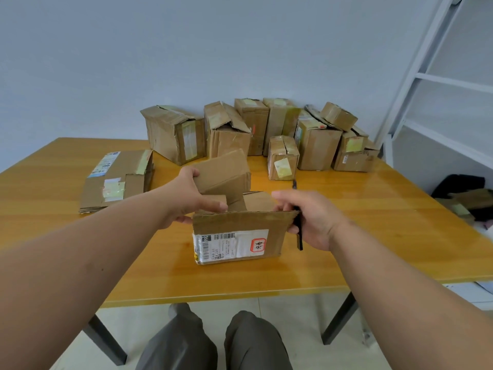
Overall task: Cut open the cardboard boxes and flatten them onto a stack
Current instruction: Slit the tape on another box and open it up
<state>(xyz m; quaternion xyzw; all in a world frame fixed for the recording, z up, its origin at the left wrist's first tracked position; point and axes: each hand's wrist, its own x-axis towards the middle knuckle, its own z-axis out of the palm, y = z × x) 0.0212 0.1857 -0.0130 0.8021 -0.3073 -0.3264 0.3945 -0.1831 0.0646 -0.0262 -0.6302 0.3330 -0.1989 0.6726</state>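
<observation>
An opened cardboard box (240,236) with a white shipping label stands on the wooden table (373,222) in front of me, its flaps raised. My left hand (189,198) grips the box's left side, thumb on a small inner flap, fingers on the large far flap (221,170). My right hand (312,217) holds the box's right edge and also grips a thin black cutter (299,231), its tip sticking up beyond my fingers. A stack of flattened cardboard (117,177) lies at the left of the table.
Several closed and half-torn cardboard boxes (256,132) stand in a row along the table's far edge by the wall. A white metal frame (426,84) rises at the right. Dark bags and cardboard (466,193) lie on the floor beyond the table's right edge. My knees show below.
</observation>
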